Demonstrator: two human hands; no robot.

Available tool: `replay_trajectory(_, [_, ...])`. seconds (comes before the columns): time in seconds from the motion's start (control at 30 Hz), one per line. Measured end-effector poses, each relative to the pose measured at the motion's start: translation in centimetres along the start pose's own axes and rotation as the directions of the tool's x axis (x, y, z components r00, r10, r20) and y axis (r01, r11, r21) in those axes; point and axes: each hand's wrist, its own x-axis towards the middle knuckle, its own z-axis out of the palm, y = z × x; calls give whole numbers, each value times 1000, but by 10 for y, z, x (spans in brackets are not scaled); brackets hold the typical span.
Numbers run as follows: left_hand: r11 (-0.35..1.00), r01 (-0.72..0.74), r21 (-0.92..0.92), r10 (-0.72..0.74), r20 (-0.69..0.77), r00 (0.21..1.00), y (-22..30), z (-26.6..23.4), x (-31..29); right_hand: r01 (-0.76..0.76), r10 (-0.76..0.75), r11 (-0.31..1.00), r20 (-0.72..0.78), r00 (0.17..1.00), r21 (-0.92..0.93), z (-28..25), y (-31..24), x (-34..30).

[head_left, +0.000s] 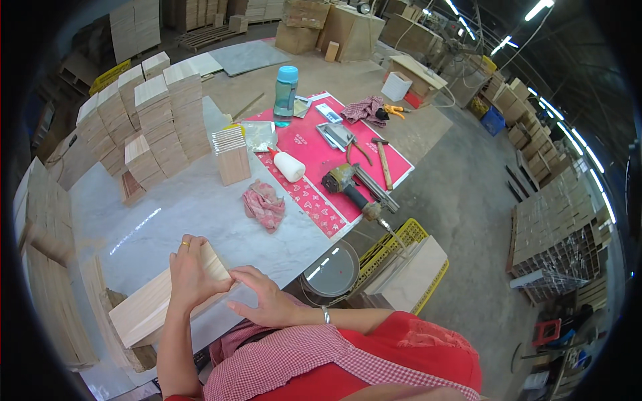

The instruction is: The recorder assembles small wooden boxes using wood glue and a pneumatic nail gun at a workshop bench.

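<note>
My left hand [192, 274], a ring on one finger, is wrapped over the right end of a long pale wooden piece [144, 307]. It lies slantwise at the near edge of the grey marbled table [147, 234]. My right hand [267, 301] is beside that end, thumb and forefinger apart, its fingertips close to the wood's corner and my left thumb. Whether they press on the wood is hard to see. Beneath the piece shows a rough brown wooden block [144, 357]. Farther off lies a crumpled checked cloth [264, 206], with a stack of thin wooden boards [232, 164] standing behind it.
Tall stacks of wooden boards [157, 110] fill the back left. On a pink mat [301, 144] are a white glue bottle [289, 166], a nail gun [348, 184], a hammer [383, 164], pliers and a blue bottle [285, 93]. A yellow crate [414, 230] stands right of the table.
</note>
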Motion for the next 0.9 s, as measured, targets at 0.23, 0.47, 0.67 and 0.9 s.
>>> replay_trajectory(0.23, [1000,18,7,-19,52,998,5,-5,-5,59,-79,970,-75,994,-235,-70,46,15])
replay_trajectory(0.47, [999,6,37,-8,39,999,-6,1,-5,-382,11,427,-417,909,-820,-230,117,34])
replay_trajectory(0.67, [998,-56,-26,55,-43,998,-12,4,2,-297,202,241,-252,946,-924,-301,152,14])
replay_trajectory(0.9, [1000,1,-5,-1,-11,1000,-12,8,-5,-226,274,312,-140,952,-923,-325,170,47])
